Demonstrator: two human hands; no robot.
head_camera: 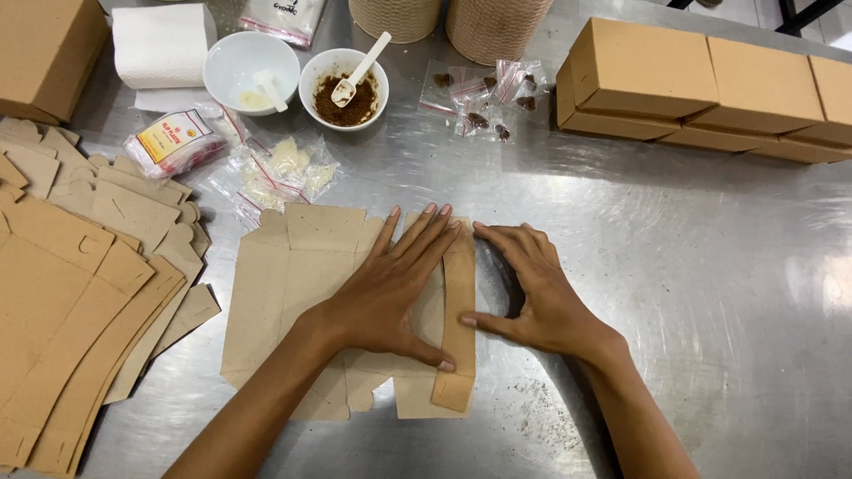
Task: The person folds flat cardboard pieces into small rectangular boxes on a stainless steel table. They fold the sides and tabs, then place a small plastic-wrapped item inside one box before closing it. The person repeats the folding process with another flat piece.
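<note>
We press our left hand [390,293] flat and open on the flat cardboard box [293,302] on the steel table [710,266]. Our right hand [532,293], open, pushes its long side flap [459,355], running away from us.

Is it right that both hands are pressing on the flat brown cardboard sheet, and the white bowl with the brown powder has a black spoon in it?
Not quite: the head view shows a white plastic spoon, not black, in the white bowl of brown powder. The rest holds: the left hand and right hand press the flat brown cardboard sheet.
</note>
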